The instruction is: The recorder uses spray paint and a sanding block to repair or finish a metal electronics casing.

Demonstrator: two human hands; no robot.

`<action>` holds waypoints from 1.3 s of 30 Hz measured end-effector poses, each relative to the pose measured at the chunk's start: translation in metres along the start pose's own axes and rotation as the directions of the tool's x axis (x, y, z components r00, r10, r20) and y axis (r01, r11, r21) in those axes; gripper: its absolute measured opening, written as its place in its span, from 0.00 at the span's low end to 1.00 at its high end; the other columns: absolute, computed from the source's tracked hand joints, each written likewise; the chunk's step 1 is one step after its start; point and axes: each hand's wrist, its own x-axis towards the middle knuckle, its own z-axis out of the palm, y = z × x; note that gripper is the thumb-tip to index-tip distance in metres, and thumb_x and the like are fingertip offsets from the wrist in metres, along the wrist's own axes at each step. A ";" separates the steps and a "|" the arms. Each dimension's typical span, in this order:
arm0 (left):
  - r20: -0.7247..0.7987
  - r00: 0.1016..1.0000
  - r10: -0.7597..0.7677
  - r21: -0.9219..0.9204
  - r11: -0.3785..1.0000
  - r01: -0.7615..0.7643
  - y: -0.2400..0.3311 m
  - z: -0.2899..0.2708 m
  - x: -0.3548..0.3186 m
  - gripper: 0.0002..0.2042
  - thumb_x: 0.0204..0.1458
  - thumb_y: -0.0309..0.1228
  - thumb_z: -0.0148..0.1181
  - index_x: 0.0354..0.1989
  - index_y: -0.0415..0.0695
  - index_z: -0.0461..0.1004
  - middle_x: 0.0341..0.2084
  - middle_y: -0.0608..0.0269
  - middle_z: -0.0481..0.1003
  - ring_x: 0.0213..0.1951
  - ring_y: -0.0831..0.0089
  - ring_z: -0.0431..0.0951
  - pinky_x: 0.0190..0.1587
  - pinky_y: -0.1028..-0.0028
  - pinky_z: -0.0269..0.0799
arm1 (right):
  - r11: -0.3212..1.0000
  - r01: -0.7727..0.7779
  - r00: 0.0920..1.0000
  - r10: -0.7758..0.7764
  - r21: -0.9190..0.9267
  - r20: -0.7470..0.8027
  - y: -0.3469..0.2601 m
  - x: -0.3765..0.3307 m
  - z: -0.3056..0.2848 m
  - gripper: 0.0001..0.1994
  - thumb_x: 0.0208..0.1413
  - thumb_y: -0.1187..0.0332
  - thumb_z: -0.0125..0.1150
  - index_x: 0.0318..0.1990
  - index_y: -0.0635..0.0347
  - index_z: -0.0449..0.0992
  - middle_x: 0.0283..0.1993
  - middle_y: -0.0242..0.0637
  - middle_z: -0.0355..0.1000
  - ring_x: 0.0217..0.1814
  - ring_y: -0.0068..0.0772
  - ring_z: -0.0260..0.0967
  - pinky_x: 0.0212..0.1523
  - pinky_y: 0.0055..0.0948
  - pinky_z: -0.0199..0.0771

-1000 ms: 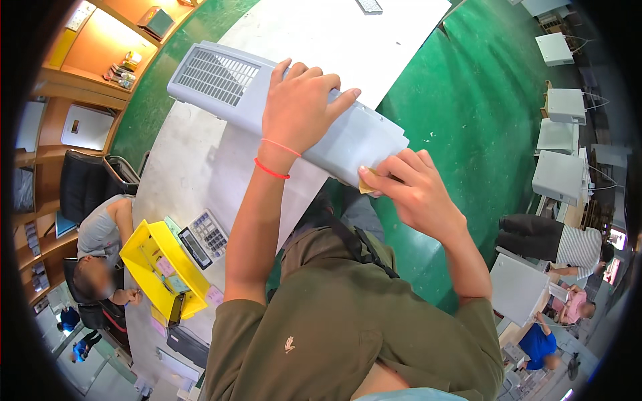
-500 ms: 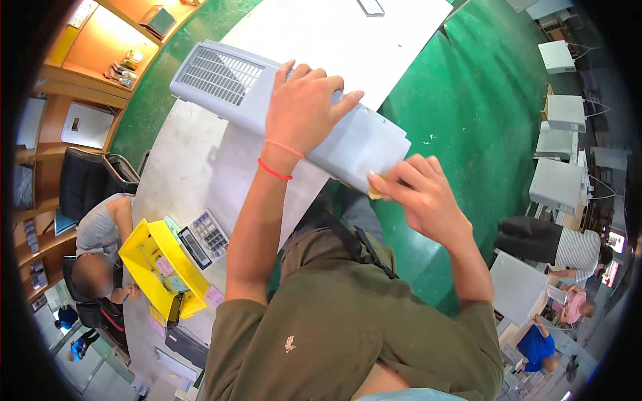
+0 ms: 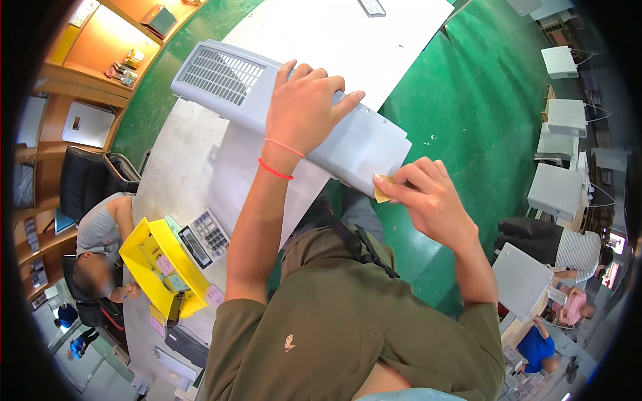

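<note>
A long grey casing [image 3: 374, 144] with a slotted vent grille at its left end lies slantwise across the white table and juts past its edge. My left hand [image 3: 304, 110] grips it across the middle, fingers curled over the far edge. At the casing's near right corner, my right hand [image 3: 428, 197] pinches a small yellow-tan piece [image 3: 382, 190], which looks like folded sandpaper, against the edge. Most of that piece is hidden by my fingers.
A yellow bin [image 3: 197, 304] and a calculator [image 3: 204, 238] stand on the table [image 3: 177, 150] at left, where a person [image 3: 107, 227] sits. A flat grey-framed piece [image 3: 372, 7] lies at the far end. Shelves line the left; grey cabinets [image 3: 555, 189] and other people are at right.
My right hand has shifted slightly right with the yellow-tan piece, along the casing's corner. The left hand and the casing have hardly moved.
</note>
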 end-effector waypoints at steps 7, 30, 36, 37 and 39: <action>0.007 1.000 -0.005 -0.007 1.000 0.005 0.002 0.000 0.000 0.22 0.67 0.52 0.66 0.35 0.43 0.88 0.31 0.60 0.81 0.45 0.59 0.80 0.76 0.53 0.61 | 1.000 0.004 1.000 -0.004 0.013 -0.008 0.001 -0.002 -0.002 0.26 0.53 0.81 0.69 0.60 0.50 0.89 0.43 0.25 0.74 0.45 0.34 0.68 0.45 0.37 0.62; 0.017 1.000 0.001 0.005 1.000 -0.001 0.002 0.002 0.000 0.22 0.68 0.52 0.66 0.36 0.43 0.88 0.31 0.60 0.81 0.46 0.58 0.80 0.76 0.53 0.61 | 0.998 -0.025 0.999 0.026 0.053 -0.023 0.000 0.002 0.006 0.28 0.52 0.82 0.67 0.61 0.47 0.89 0.44 0.27 0.72 0.45 0.36 0.68 0.45 0.36 0.62; 0.023 1.000 -0.005 0.005 1.000 0.005 0.002 0.002 0.001 0.23 0.68 0.52 0.65 0.36 0.43 0.88 0.32 0.60 0.81 0.46 0.58 0.80 0.76 0.53 0.61 | 0.998 -0.050 0.998 0.051 0.049 -0.026 -0.001 0.002 0.006 0.27 0.52 0.82 0.68 0.60 0.48 0.89 0.42 0.26 0.73 0.45 0.35 0.68 0.45 0.36 0.62; 0.024 1.000 -0.005 0.011 1.000 0.005 0.001 0.000 0.002 0.23 0.68 0.52 0.65 0.36 0.43 0.88 0.32 0.60 0.81 0.46 0.58 0.80 0.76 0.53 0.61 | 0.998 -0.044 0.998 0.046 0.048 -0.044 -0.002 0.008 0.009 0.27 0.52 0.82 0.68 0.60 0.48 0.89 0.42 0.26 0.73 0.44 0.35 0.68 0.45 0.36 0.62; 0.026 1.000 -0.003 0.007 1.000 0.003 0.002 0.000 0.001 0.22 0.68 0.52 0.65 0.36 0.43 0.88 0.32 0.60 0.81 0.46 0.58 0.80 0.76 0.53 0.61 | 0.998 -0.043 0.998 0.046 0.054 -0.044 -0.001 -0.001 0.004 0.27 0.52 0.81 0.69 0.60 0.48 0.90 0.41 0.25 0.73 0.44 0.34 0.68 0.45 0.36 0.62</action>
